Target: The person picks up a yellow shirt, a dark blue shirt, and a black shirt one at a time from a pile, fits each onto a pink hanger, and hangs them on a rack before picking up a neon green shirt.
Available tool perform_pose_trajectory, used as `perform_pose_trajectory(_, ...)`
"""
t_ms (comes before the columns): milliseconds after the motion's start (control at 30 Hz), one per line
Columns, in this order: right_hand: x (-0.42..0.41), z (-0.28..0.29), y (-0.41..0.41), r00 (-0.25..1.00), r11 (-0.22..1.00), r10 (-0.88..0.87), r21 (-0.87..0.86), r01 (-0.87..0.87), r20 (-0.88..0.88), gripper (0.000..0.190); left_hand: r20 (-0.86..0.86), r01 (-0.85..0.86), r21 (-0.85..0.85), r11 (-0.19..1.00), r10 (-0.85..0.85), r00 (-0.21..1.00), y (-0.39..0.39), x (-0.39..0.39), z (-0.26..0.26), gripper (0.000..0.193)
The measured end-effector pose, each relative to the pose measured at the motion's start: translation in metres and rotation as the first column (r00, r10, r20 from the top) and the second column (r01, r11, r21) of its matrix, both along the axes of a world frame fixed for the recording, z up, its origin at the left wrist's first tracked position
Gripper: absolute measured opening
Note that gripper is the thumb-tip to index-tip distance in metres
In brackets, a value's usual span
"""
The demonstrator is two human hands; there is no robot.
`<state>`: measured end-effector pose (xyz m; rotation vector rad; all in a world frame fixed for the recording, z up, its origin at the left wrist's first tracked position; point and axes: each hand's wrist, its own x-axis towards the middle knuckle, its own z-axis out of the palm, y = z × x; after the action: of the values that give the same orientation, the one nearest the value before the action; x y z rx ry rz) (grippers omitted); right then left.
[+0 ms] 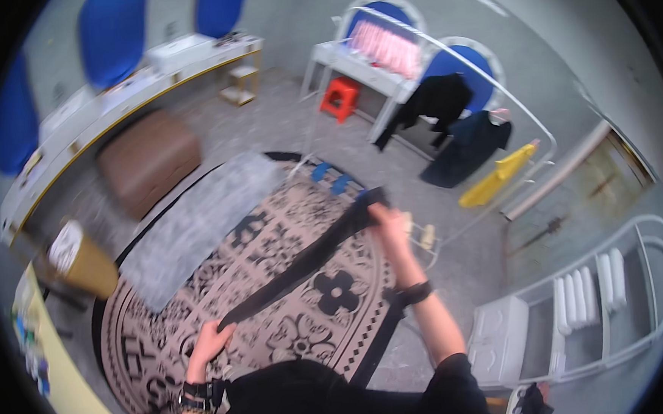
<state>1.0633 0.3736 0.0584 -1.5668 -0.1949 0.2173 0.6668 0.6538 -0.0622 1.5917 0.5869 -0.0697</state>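
A long strip of dark cloth (pixel 306 257) is stretched at a slant between my two hands, above a patterned rug. My left hand (pixel 210 344) grips its lower end at the lower centre. My right hand (pixel 388 226) grips the upper end, to the right and farther out; it is somewhat blurred. Whether the cloth is folded or is a garment, I cannot tell.
A grey fluffy mat (pixel 202 232) lies partly on the patterned rug (pixel 337 292). A brown ottoman (pixel 152 161) is at the left. Dark and yellow garments hang on a white clothes rack (pixel 459 57). A red stool (pixel 341 97) and white shelves (pixel 550 330) stand around.
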Motion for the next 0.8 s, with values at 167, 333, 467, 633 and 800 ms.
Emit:
perform_pose_trajectory(167,-0.019,0.007,0.032,0.961,0.988,0.152,0.054,-0.143,-0.232,0.028,0.071,0.085,-0.394,0.915,-0.061,0.996,-0.025,0.131,0.023,0.025)
perform_pose_trajectory(333,-0.003,-0.027,0.054,0.822,0.821,0.570,-0.037,-0.570,-0.022,0.030,0.139,0.176,-0.785,0.594,-0.108,0.984,-0.038,0.266,0.053,0.062)
perform_pose_trajectory(467,0.046,-0.033,0.065,0.543,0.583,0.804,-0.504,-0.637,0.243,0.047,0.103,0.109,-0.862,0.496,-0.039,0.994,-0.032,0.365,0.049,0.048)
perform_pose_trajectory(633,0.126,0.007,0.064,0.641,0.637,0.752,-0.422,-0.646,0.155,0.049,0.102,0.144,-0.762,0.632,-0.103,0.990,-0.006,0.472,0.031,0.024)
perform_pose_trajectory(800,0.209,-0.019,0.042,0.929,0.898,0.368,-0.273,-0.344,0.042,0.043,0.238,0.362,-0.580,0.730,-0.273,0.932,-0.015,0.565,0.086,0.032)
